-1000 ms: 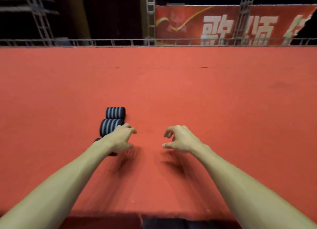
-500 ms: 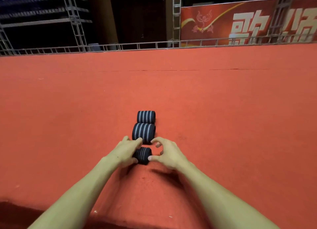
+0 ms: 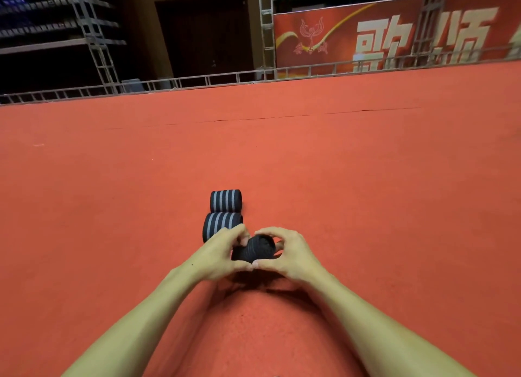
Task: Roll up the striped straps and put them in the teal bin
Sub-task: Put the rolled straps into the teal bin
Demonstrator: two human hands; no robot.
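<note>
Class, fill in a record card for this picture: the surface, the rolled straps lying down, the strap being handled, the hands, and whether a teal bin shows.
Surface: red carpet
Rolls lying down: two, the far roll and the middle roll, one behind the other, close together
Roll in hand: third striped roll, nearest the person
Grip: left hand and right hand both curl round it
Bin: no teal bin in view

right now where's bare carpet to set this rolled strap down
Bare red carpet lies on both sides of the far strap roll and middle strap roll, and beyond them up to the metal railing. Crowded only where left hand and right hand hold the third strap roll.
</note>
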